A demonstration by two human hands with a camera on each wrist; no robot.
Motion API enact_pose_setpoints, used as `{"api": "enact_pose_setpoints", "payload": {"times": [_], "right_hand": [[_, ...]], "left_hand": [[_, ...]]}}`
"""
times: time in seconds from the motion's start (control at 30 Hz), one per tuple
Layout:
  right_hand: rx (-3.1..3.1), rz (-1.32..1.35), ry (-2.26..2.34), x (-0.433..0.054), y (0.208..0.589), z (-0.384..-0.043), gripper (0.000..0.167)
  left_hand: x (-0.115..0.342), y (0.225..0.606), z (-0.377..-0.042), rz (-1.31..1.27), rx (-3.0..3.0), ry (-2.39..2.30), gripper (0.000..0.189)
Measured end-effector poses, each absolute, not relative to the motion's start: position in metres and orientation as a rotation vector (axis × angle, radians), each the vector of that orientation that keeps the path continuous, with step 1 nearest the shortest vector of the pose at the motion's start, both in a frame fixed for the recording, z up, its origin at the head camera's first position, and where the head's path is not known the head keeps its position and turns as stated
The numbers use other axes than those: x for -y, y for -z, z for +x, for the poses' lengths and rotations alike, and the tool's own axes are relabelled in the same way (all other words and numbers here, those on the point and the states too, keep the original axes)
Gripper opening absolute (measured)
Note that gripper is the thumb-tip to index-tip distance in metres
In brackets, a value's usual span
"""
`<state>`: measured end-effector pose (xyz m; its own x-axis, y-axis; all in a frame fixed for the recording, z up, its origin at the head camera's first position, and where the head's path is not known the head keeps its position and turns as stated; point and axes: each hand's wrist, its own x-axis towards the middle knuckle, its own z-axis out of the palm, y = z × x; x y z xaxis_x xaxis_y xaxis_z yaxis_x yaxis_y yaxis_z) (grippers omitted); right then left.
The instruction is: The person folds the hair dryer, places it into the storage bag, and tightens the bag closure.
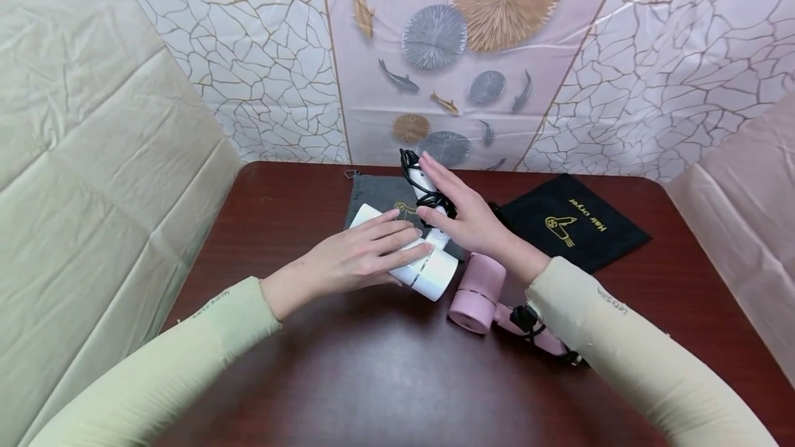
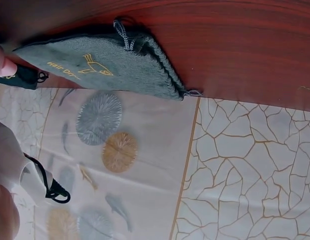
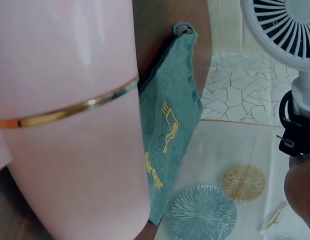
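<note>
White dryer shows grille — right wrist view only.

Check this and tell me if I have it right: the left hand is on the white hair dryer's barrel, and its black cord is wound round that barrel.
Not quite: the black cord is wound round the handle, not the barrel, as the head view shows. The left hand is indeed on the barrel of the white hair dryer.
</note>
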<state>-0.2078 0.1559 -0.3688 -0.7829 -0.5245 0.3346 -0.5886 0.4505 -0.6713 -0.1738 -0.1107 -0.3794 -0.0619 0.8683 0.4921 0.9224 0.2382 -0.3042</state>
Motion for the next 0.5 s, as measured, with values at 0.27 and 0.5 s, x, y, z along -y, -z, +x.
{"api": "enact_pose_setpoints", "payload": {"times": [0.27, 0.5], "right_hand": [[2.556, 1.073, -1.182, -0.149, 0.375, -0.206, 0.07], [2.544, 1.112, -1.216, -0.145, 0.376, -0.207, 0.067]], "left_hand": [[0.112, 0.38, -0.173, -1.634, 1.865, 0.004, 0.066], [0.113, 0.38, -0.175, -1.622, 1.839, -0.078, 0.07]]}}
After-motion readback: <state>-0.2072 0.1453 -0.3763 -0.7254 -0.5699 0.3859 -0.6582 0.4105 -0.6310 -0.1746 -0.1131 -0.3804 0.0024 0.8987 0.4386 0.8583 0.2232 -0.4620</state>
